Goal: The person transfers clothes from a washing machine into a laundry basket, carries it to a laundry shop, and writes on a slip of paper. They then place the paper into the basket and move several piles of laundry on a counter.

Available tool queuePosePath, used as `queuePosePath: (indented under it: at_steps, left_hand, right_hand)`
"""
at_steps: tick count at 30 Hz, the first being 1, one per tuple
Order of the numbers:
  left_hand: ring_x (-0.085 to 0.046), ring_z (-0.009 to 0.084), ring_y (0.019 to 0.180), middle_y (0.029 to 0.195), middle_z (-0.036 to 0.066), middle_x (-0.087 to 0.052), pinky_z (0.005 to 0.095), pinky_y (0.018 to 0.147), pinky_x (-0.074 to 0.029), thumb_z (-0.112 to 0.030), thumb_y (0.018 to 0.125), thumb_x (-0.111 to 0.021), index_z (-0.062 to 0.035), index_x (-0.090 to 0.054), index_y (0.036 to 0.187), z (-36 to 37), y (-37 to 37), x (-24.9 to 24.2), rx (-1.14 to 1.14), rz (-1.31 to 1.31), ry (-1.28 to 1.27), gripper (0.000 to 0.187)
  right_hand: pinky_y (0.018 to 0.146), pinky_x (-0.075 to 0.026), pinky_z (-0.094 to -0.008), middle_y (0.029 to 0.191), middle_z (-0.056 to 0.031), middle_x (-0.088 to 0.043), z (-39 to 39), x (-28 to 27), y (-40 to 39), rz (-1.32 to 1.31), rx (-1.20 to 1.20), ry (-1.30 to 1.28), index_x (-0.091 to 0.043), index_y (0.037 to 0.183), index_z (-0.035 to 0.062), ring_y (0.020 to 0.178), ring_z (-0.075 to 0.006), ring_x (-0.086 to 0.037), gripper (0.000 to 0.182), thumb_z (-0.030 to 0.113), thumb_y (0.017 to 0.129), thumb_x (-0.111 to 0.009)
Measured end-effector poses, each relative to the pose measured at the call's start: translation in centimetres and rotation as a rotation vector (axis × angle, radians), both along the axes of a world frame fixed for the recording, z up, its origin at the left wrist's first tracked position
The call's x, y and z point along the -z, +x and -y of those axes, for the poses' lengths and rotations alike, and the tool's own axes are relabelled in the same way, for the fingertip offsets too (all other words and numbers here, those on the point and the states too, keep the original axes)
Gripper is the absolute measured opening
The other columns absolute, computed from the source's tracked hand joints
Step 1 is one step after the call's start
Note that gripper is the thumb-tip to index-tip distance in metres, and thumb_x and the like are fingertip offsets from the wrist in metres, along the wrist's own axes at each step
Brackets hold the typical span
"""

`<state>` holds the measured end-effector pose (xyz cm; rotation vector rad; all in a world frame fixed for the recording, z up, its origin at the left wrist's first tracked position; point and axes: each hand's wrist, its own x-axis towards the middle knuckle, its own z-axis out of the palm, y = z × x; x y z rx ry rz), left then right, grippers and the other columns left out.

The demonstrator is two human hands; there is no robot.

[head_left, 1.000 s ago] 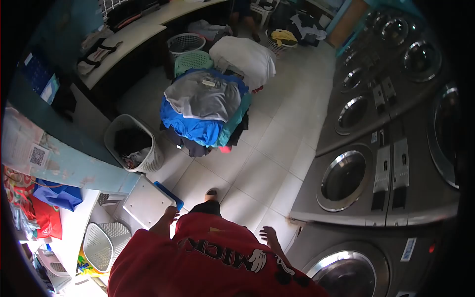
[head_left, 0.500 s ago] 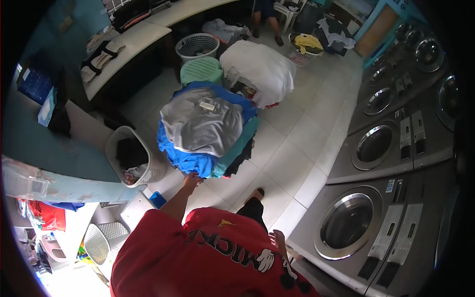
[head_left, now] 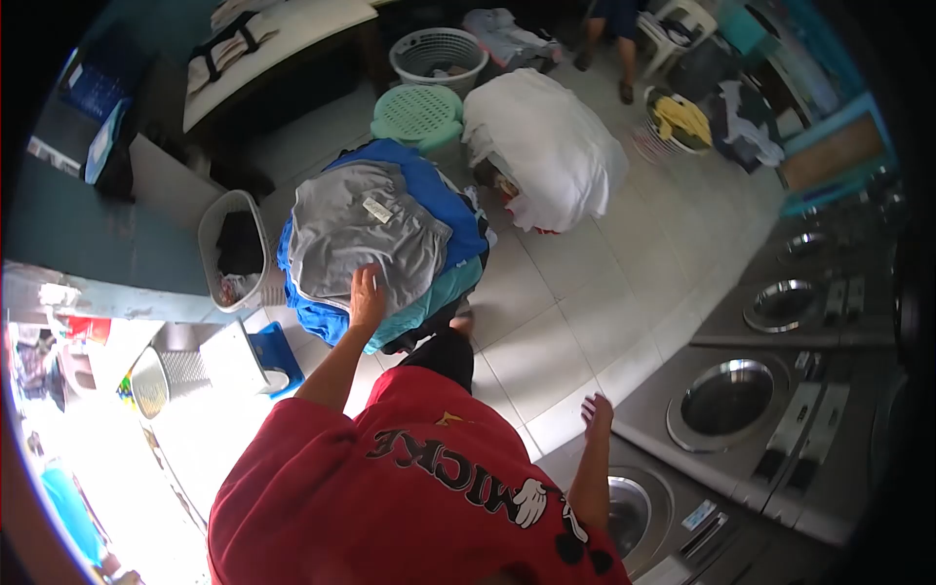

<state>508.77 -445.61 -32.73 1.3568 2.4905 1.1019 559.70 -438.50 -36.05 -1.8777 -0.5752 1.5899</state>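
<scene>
Reaching down with my left hand (head_left: 367, 294), I am laying it flat on the grey garment (head_left: 356, 234) that tops the heaped pile of clothes (head_left: 390, 253), fingers held close together and pressing the fabric rather than pinching it. My right hand (head_left: 597, 413) is hanging free with its fingers loosely spread, just above the edge of the nearest washing machine (head_left: 726, 405) and holding nothing.

Taking the pile as my landmark: it is sitting on the tiled floor (head_left: 575, 302) directly ahead of my feet. Whatever holds it is buried, so I cannot tell what is underneath. The grey garment is lying spread across the top, its long axis running from my hand away toward the far side of the pile, with a small white label (head_left: 376, 210) facing up near that far end. Blue and teal cloth is spilling out beneath it.

Left of the pile, a white laundry basket (head_left: 216, 219) is standing with dark clothes inside. Beyond the pile, a green basket (head_left: 419, 112) is resting upside down, and further off a white mesh basket (head_left: 439, 54) is holding a few items. To the right of the pile, a white bundle (head_left: 546, 146) is bulging just beside it, and further right a basket with yellow cloth (head_left: 682, 117) is sitting. A blue step stool (head_left: 278, 351) is crowding the pile's near-left side.
</scene>
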Motion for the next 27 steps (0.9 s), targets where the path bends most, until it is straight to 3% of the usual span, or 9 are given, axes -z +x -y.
queuePosePath:
  at_steps: [4,11,15,19,27]
  left_hand:
    - [-0.037,0.0331,0.103,0.110,0.015,-0.037,0.0374,0.086,-0.033,0.004,0.061,-0.045,-0.0081,-0.039,0.103,-4.7,0.2,1.0,-0.019,-0.001,-0.080,0.045]
    - [-0.030,0.0343,0.109,0.121,0.015,-0.026,0.0390,0.088,-0.033,-0.003,0.061,-0.050,-0.0070,-0.041,0.107,-11.2,-0.5,2.3,-0.124,0.052,-0.366,0.048]
    - [-0.026,0.0368,0.111,0.125,0.016,-0.021,0.0401,0.089,-0.032,-0.003,0.061,-0.051,-0.0081,-0.039,0.111,-14.0,-1.2,1.8,-0.222,0.134,-0.387,0.052]
    - [-0.024,0.0380,0.113,0.126,0.019,-0.018,0.0407,0.091,-0.029,-0.004,0.063,-0.052,-0.0111,-0.033,0.118,-15.7,-1.3,2.8,-0.369,0.206,-0.403,0.059]
    - [-0.024,0.0373,0.114,0.126,0.019,-0.018,0.0404,0.093,-0.027,-0.016,0.066,-0.054,-0.0120,-0.035,0.118,-18.2,0.0,3.5,-0.652,0.396,-0.604,0.055]
  right_hand:
    - [0.066,-0.038,-0.0298,0.092,-0.0063,-0.053,-11.4,-1.4,-5.7,-0.042,-0.150,0.144,-0.043,0.103,0.0102,0.079,-0.0168,-0.049,0.031,0.023,0.075,-0.046]
    - [0.057,-0.041,-0.0280,0.084,-0.0077,-0.056,-18.5,-0.4,-11.8,0.044,-0.698,-0.062,-0.045,0.099,0.0085,0.070,-0.0165,-0.053,0.028,0.022,0.075,-0.045]
    - [0.058,-0.043,-0.0310,0.088,-0.0108,-0.054,-20.9,1.5,-10.5,-0.019,-0.509,-0.247,-0.043,0.101,0.0066,0.073,-0.0212,-0.053,0.030,0.020,0.075,-0.044]
    - [0.058,-0.043,-0.0319,0.085,-0.0108,-0.054,-26.4,2.3,-8.1,0.034,-0.588,-0.341,-0.042,0.102,0.0064,0.069,-0.0217,-0.053,0.029,0.018,0.076,-0.043]
    - [0.060,-0.040,-0.0314,0.086,-0.0084,-0.053,-46.9,1.3,-5.2,0.148,-0.609,-0.203,-0.043,0.102,0.0109,0.071,-0.0189,-0.051,0.027,0.021,0.077,-0.043]
